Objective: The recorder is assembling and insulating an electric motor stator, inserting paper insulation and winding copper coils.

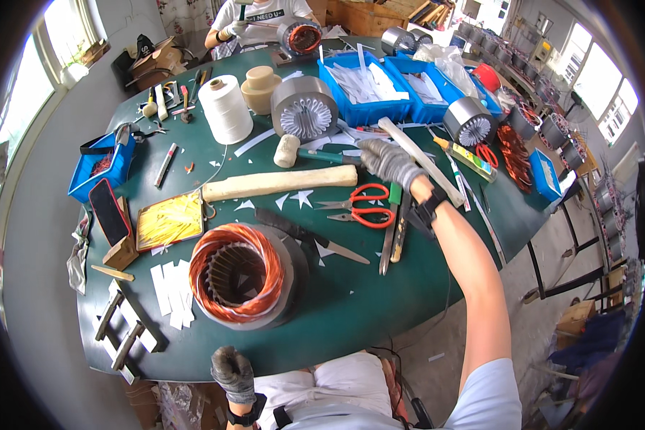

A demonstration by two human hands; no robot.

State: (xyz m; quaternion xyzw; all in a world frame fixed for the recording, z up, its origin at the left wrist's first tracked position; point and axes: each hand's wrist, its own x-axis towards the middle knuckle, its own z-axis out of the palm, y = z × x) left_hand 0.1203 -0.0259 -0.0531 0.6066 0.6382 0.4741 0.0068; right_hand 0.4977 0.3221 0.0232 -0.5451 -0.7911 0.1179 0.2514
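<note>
My right hand [388, 162], in a grey glove, reaches across the green table [351, 308] and closes on the end of the green handle of a small white-headed mallet [288, 150]. My left hand [232, 370], also gloved, is curled into a fist at the table's near edge with nothing in it. Just beyond it lies a grey stator with copper windings [238, 272]. A long pale wooden bar [279, 183] and red-handled scissors [364, 206] lie between the stator and my right hand.
A tray of yellow strips [168, 221], a phone [109, 202], a white thread spool [226, 109], an unwound stator [304, 107] and blue bins of paper strips [369, 86] stand around. Another person [265, 18] works at the far side.
</note>
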